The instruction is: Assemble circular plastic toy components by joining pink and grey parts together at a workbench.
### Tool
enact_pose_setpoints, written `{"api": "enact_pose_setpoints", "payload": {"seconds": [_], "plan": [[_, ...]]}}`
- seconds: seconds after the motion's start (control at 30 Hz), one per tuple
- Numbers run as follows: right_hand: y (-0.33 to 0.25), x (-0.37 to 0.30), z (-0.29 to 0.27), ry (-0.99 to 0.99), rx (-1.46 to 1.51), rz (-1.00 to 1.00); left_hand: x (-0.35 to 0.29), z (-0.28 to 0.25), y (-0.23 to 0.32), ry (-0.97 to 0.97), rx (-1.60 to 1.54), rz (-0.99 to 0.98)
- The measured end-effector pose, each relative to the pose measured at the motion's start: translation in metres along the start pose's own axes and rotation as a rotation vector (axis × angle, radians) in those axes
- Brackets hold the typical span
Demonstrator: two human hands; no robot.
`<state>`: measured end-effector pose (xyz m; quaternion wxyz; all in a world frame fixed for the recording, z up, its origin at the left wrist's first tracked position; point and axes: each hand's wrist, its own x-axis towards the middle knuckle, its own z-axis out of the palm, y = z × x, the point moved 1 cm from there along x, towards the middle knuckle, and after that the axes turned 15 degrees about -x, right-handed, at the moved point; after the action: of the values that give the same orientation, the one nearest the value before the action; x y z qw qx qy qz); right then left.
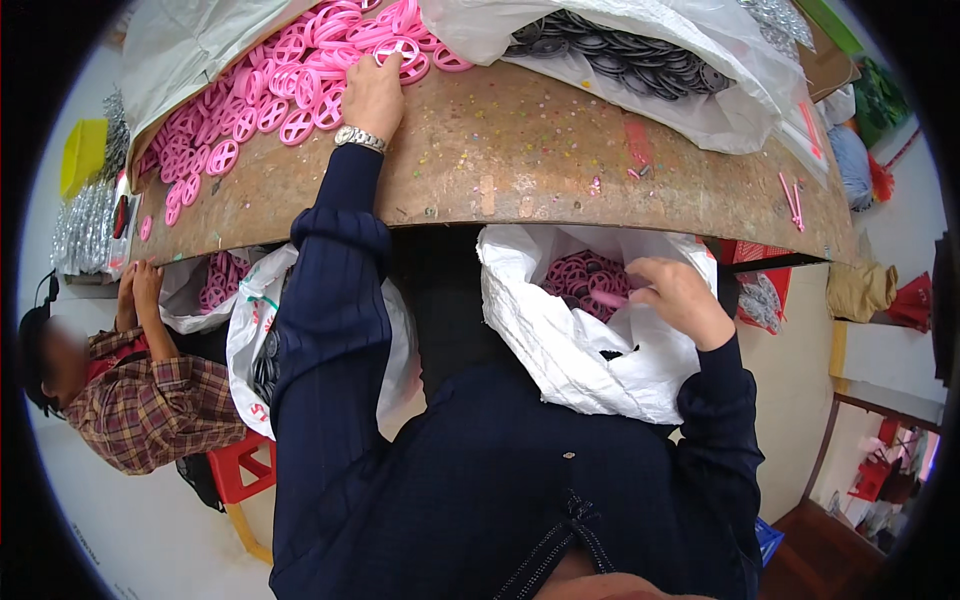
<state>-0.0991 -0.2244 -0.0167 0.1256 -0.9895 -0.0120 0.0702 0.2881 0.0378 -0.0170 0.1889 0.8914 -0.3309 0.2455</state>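
Left fingers point(385, 62) spread on pink rings point(290, 95), right fingers point(640, 290) pinching pink piece point(607, 299) over white bag point(560, 350)

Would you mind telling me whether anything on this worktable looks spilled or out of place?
A few pink sticks lie loose near the worn table edge on the right, far from the pink rings heaped under the left hand. Small pink scraps dot the tabletop too.

A person in a plaid shirt point(150, 405) is sitting at 9 o'clock; grey rings point(610, 50) are lying bagged at 1 o'clock.

left hand point(374, 95) on pink rings point(290, 85), right hand point(675, 295) in white bag point(560, 340)
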Motion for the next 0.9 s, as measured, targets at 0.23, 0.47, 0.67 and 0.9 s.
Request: {"api": "enact_pose_setpoints", "payload": {"seconds": [0.23, 0.47, 0.67, 0.9], "plan": [[-0.026, 0.018, -0.006, -0.003, 0.1, -0.11, 0.01, 0.014, -0.016, 0.051, 0.001, 0.038], [-0.046, 0.028, -0.027, -0.004, 0.179, -0.168, -0.002, 0.001, -0.014, -0.032, -0.168, 0.215], [-0.055, 0.036, -0.034, -0.039, 0.218, -0.203, -0.002, -0.017, -0.002, 0.145, -0.27, 0.11], [-0.073, 0.045, -0.03, 0.02, 0.2, -0.298, 0.021, 0.025, -0.012, 0.069, -0.102, 0.02]]}}
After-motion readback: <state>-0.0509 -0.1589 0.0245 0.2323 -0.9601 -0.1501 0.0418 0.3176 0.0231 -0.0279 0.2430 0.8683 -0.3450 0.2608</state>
